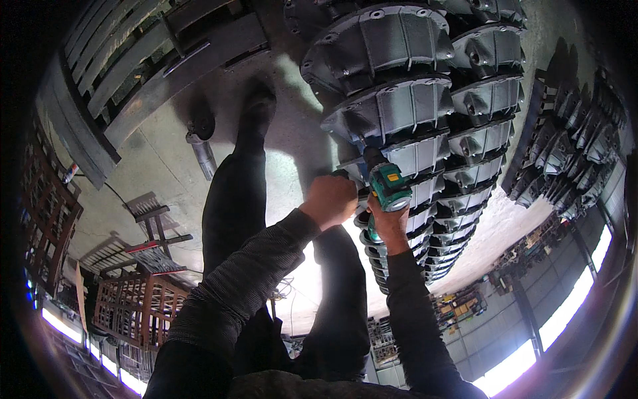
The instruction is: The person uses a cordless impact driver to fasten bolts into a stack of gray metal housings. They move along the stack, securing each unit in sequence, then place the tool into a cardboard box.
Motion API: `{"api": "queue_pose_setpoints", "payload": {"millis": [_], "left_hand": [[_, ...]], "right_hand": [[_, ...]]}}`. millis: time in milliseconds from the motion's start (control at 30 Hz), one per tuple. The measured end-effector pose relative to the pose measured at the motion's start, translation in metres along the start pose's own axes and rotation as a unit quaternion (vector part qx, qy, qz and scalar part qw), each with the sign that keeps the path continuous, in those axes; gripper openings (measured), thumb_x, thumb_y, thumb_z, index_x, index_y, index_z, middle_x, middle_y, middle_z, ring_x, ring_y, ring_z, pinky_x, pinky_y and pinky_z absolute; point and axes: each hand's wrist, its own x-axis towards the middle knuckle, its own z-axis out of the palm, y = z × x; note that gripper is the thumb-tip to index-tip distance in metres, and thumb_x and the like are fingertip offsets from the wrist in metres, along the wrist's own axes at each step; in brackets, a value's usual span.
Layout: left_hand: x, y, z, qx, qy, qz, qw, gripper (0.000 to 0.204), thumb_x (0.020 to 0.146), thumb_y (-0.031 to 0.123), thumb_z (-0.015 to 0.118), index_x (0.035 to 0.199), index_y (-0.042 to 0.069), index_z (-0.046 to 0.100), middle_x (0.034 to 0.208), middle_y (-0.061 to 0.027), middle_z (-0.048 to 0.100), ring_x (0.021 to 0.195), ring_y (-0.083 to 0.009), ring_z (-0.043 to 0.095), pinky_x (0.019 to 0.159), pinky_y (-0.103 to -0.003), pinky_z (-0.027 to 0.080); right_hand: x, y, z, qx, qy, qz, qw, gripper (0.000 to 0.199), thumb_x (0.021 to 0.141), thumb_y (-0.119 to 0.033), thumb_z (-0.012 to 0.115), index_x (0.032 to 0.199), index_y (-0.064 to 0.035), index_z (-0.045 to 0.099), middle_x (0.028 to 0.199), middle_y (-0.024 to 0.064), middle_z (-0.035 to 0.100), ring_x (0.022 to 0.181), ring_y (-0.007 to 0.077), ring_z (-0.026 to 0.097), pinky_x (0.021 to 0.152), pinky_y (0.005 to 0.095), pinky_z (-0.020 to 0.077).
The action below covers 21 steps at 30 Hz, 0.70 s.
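Dark sleeves (249, 276) come up from below the drill (390, 187), one to each side, with dark trousers (229, 199) beyond them, also lower down and to the left of it. Both hands are closed. The right hand (389, 225) wraps the grip at the near end of the drill, which is green and black with a yellow label on its top. Just left of the drill, the left hand (330, 201) is curled into a fist around a dark stub (340, 173); whether this stub joins the drill cannot be told. The chuck (374, 157) points away from the wearer, its tip close to the ribbed castings (395, 106); whether they touch is too dark to tell.

These castings, dark and flanged, stand in long rows beneath the drill, to its right and past its front end. Left of the drill, a shoe (259, 103) rests on the grey floor (163, 159), and beyond it lies a pipe-like piece (202, 146). Farther to the upper left of the drill is a slatted frame (156, 83); more castings are grouped well to its right. Rust-brown racks (136, 307) stand far to its lower left, and a wall (488, 329) with bright window strips (565, 316) is far to its lower right.
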Motion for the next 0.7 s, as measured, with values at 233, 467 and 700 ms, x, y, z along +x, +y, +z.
{"api": "queue_pose_setpoints", "payload": {"millis": [233, 467, 700], "left_hand": [[0.000, 0.007, -0.007, 0.006, -0.003, 0.002, 1.000, 0.015, 0.080, 0.020, 0.066, 0.071, 0.008, 0.068, 0.070, -0.0135, 0.068, 0.067, -0.0331, 0.070, 0.058, -0.045, 0.054], [0.000, 0.010, -0.007, 0.008, -0.027, -0.008, 1.000, 0.016, 0.080, 0.020, 0.065, 0.071, 0.007, 0.069, 0.070, -0.0137, 0.069, 0.065, -0.0335, 0.070, 0.058, -0.045, 0.055], [0.001, 0.011, -0.006, -0.007, -0.059, -0.026, 0.998, 0.016, 0.081, 0.019, 0.065, 0.074, 0.006, 0.071, 0.075, -0.0147, 0.071, 0.069, -0.0351, 0.072, 0.060, -0.046, 0.056]], "right_hand": [[0.006, 0.005, 0.001, -0.024, 0.017, -0.059, 0.998, 0.022, 0.082, -0.018, 0.085, 0.087, -0.0060, 0.067, 0.060, -0.0003, 0.057, 0.046, 0.0094, 0.050, 0.040, 0.0310, 0.0351], [0.003, 0.006, -0.003, -0.029, 0.011, -0.039, 0.999, 0.021, 0.082, -0.017, 0.085, 0.086, -0.0064, 0.067, 0.057, -0.0023, 0.056, 0.045, 0.0078, 0.049, 0.040, 0.0298, 0.0351], [0.005, 0.008, 0.001, -0.009, 0.024, -0.066, 0.998, 0.022, 0.081, -0.017, 0.086, 0.088, -0.0062, 0.068, 0.059, -0.0023, 0.057, 0.044, 0.0077, 0.049, 0.039, 0.0283, 0.0354]]}}
